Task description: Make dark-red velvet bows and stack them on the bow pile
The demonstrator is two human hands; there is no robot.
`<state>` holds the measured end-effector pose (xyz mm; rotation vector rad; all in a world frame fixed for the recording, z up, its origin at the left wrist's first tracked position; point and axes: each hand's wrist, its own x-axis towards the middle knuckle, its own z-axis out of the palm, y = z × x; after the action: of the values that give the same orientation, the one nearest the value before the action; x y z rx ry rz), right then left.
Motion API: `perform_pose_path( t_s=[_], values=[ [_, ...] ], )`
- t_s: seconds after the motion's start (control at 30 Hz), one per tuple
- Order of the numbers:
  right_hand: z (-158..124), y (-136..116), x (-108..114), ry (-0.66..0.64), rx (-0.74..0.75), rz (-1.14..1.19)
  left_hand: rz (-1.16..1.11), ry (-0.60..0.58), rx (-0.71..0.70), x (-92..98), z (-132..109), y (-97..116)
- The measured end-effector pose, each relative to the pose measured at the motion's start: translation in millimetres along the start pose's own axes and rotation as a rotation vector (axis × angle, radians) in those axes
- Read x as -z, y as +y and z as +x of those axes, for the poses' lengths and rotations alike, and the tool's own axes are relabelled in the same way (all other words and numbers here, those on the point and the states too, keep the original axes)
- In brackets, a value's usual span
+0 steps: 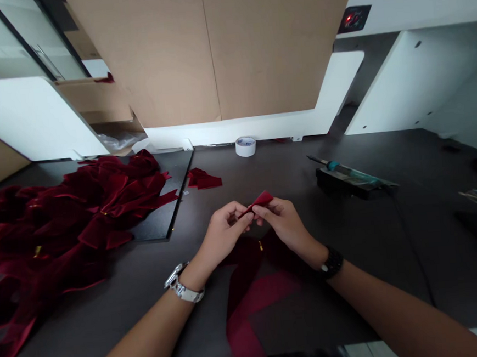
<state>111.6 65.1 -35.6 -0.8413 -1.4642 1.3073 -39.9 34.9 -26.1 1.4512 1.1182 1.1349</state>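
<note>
My left hand and my right hand meet above the middle of the dark table, both closed. Pinched between their thumbs and fingertips is a small folded piece of dark red velvet ribbon, one end of which sticks out above the fingers. Just below the hands lies a longer red velvet ribbon with a small gold tie. One of its tails runs toward me over the table's front edge. Part of this ribbon is hidden behind the hands and wrists, so I cannot tell whether the two pieces are joined.
A heap of red velvet bows covers the left side, partly on a black board. Ribbon scraps lie beside it. A tape roll stands at the back. On the right, a soldering iron rests on a black stand, its cable trailing forward.
</note>
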Motion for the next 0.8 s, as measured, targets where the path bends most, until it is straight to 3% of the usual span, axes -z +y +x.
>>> perform_pose_path(
  t_s=[0.2, 0.33, 0.47, 0.8],
  values=[
    [-0.2, 3.7, 1.9, 0.085, -0.015, 0.012, 0.042, -0.059, -0.001, -0.4, -1.9, -3.8],
    [1.1, 2.9, 1.8, 0.012, -0.042, 0.125, -0.003, -0.060, 0.002, -1.0, -1.9, -0.7],
    [0.6, -1.7, 0.3, -0.095, -0.007, 0.095, -0.055, -0.024, -0.009, -1.0, -1.5, 3.9],
    [2.3, -1.4, 3.8, -0.018, -0.019, -0.039, -0.015, -0.076, 0.002, 2.2, 0.2, 0.5]
  ],
)
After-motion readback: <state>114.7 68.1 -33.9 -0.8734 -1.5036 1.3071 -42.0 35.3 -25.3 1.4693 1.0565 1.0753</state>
